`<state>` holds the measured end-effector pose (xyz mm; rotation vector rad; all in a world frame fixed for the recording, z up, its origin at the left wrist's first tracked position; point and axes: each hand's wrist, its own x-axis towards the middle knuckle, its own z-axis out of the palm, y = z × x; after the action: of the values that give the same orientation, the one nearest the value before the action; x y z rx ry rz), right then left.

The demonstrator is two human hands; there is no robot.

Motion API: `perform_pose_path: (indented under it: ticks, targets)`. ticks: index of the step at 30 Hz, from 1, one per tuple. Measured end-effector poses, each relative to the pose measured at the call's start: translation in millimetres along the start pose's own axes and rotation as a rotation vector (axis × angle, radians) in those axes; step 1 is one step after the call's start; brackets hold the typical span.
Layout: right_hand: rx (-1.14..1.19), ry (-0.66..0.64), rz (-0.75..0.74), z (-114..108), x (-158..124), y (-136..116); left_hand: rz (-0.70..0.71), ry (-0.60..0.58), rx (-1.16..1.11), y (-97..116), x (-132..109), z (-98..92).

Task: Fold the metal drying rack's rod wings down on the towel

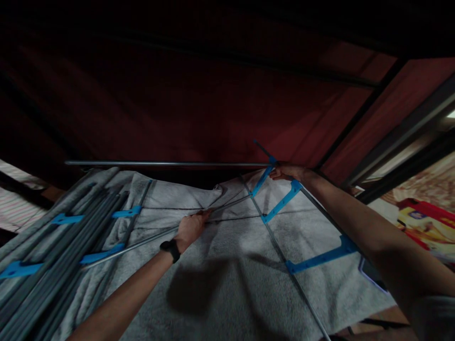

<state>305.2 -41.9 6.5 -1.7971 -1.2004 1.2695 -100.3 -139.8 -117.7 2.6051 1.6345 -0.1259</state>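
A grey towel (227,270) lies spread over a metal drying rack (159,164) with blue plastic connectors. My left hand (192,226), with a black watch on the wrist, is closed in a pinch on the towel near its upper middle, beside a thin rack rod. My right hand (287,172) reaches to the far right corner, its fingers closed on the rack frame at a blue connector (263,179). More blue brackets (320,258) run along the right side under my right arm.
A folded rack wing of grey rods (53,237) with blue clips slants at the left. Dark red curtain or wall (199,104) fills the background. A dark window or door frame (391,137) stands at the right, with a red and yellow package (426,225) beyond.
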Motion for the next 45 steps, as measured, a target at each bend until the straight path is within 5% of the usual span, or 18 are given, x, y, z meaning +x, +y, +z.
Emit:
perform_pose_path:
  ticks: [23,29,34,39,45]
  targets:
    - [-0.030,-0.042,-0.028,9.9,-11.2,-9.0,0.076,0.048,0.020,-15.5,6.7,0.7]
    - [0.000,-0.113,-0.022,17.7,-12.9,-15.1,0.134,0.030,0.063,-22.3,16.0,-12.1]
    - [0.064,-0.165,0.013,26.5,-12.6,-16.4,0.166,0.029,0.076,-7.6,32.3,-9.2]
    - [0.133,-0.072,0.049,26.6,-13.7,-10.3,0.165,0.024,0.045,17.2,50.5,2.7]
    - [0.158,-0.054,0.034,33.3,-14.1,-10.6,0.181,0.007,0.011,22.0,57.8,-4.1]
